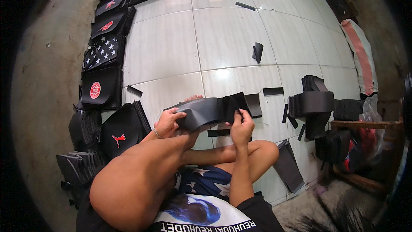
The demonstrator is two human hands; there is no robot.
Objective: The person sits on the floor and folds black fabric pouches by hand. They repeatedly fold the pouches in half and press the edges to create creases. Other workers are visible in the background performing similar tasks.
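My left hand (168, 121) is closed on the left end of a wide, flexible black strip (198, 112), thumb on top. The strip bows upward and has a dull grey sheen. At its right end, my right hand (241, 125) pinches a darker, matte black part (233, 106) between thumb and fingers. Toes show just behind the strip, above my bent legs. Right of the held piece, a flat dark grey piece (254, 105) lies on the tiles, partly covered. A small black scrap (219, 132) lies just below the strip.
Stacks of black flaps (99, 87), some with printed emblems, line the left side. At right are a pile of black strips (312, 102), a wooden frame (365, 124) and a white-and-pink sack (359, 56). Black scraps (257, 52) dot the tiled floor (163, 43). A grey stack (289, 167) lies beside my knee.
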